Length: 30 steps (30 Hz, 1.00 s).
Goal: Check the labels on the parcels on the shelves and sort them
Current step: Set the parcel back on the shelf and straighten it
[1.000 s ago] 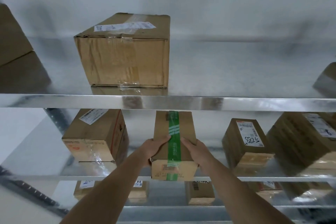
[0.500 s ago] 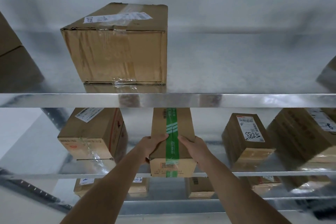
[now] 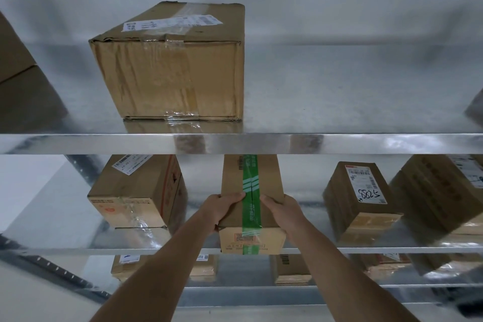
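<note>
A single head-worn camera faced the shelving (image 3: 235, 143) squarely from close range; it looked slightly down, forearms entering from the bottom edge.

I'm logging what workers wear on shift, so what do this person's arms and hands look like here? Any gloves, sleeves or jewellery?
Both forearms are bare as far as the frame shows, with no sleeve cuff in view. The left hand and right hand wear no gloves. No watch, wristband or ring shows on the sides facing the camera.
</note>
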Available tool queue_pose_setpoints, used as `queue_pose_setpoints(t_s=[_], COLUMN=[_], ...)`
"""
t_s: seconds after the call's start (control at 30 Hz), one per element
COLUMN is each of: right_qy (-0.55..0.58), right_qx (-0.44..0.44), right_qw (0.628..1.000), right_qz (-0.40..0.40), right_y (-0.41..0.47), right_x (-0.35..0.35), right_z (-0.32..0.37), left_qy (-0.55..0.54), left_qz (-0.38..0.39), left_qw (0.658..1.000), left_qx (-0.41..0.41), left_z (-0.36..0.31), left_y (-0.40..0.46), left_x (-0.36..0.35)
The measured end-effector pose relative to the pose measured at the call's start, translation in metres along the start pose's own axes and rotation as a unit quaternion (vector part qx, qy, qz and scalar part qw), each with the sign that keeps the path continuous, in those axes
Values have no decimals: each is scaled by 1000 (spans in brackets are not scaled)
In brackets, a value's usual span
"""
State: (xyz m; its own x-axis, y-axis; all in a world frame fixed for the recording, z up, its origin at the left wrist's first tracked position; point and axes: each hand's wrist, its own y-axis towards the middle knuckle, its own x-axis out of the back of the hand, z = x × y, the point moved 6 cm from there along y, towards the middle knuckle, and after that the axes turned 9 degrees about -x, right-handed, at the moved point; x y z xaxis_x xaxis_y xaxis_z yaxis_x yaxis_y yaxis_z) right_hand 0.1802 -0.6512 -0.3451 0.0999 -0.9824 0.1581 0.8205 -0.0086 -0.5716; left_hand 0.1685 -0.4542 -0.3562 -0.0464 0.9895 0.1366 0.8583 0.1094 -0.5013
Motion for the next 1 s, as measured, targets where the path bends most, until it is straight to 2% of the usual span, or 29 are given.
queue_pose_setpoints(t_s=[0.4, 0.57, 0.67, 0.73, 0.87, 0.93, 1.0], right_qy=[-15, -24, 33, 20, -136, -124, -108], right_qx=[8, -54, -67, -37, -7, -32, -43], right_qw=[1000, 998, 996, 998, 991, 992, 993], right_qz=[10, 29, 43, 38, 1, -12, -36], right_y=[-8, -26, -43, -35, -23, -31, -30], right_x=[0, -1, 9, 19, 37, 46, 56], right_z=[2, 7, 18, 23, 22, 23, 22], left_qy=[-6, -34, -96, -131, -216, -241, -214], left_qz=[-13, -3, 0, -6, 12, 0, -15], left_qw=[1000, 999, 994, 989, 975, 969, 974], left_qx=[-20, -39, -57, -62, -54, -49, -71], left_z=[-1, -5, -4, -3, -1, -1, -7], left_y=[-10, -19, -20, -23, -27, -28, -28], left_x=[0, 2, 9, 10, -8, -13, -15])
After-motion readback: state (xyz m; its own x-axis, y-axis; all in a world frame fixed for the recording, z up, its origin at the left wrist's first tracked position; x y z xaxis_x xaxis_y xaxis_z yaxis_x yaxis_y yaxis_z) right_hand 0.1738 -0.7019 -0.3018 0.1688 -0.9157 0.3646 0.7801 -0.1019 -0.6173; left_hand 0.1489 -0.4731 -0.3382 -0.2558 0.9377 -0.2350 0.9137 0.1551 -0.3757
